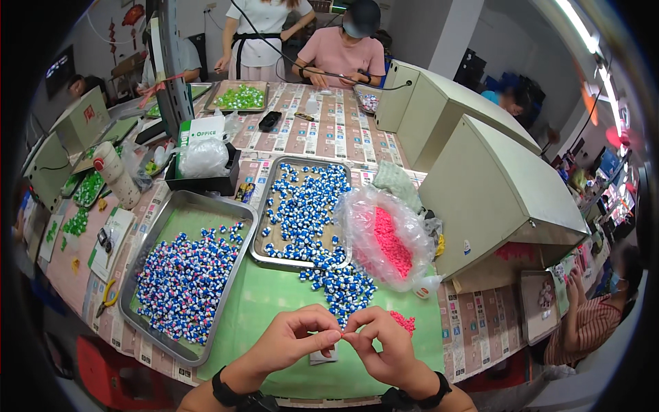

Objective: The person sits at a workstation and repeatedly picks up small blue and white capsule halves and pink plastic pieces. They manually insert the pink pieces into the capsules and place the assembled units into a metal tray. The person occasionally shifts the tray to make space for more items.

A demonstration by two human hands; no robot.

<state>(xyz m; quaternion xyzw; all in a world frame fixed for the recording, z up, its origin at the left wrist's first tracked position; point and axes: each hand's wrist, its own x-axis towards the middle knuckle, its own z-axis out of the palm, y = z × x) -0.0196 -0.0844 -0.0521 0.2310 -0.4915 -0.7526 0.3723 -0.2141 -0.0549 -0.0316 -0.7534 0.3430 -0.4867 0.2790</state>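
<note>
The left hand (295,340) and right hand (384,347) are nearest, a dark band on each wrist. Each thumb and forefinger is pinched, the tips meeting over a green mat (264,309); I cannot tell whether a piece sits between them. Clockwise from the hands: at 12 o'clock, a loose heap of blue-and-white pieces (347,292); at 1, a clear bag (357,255) of pink pieces (391,244), a small bottle (422,292) with a reddish label beside it; between 2 and 3, a small pink pile (403,321); at 10, a metal tray (182,214) of mixed pieces; near 11:30, another tray (305,264). At 11, a green-and-white box (200,132) carries bold lettering. The tablecloth (473,329) repeats printed panels, too small to read.
</note>
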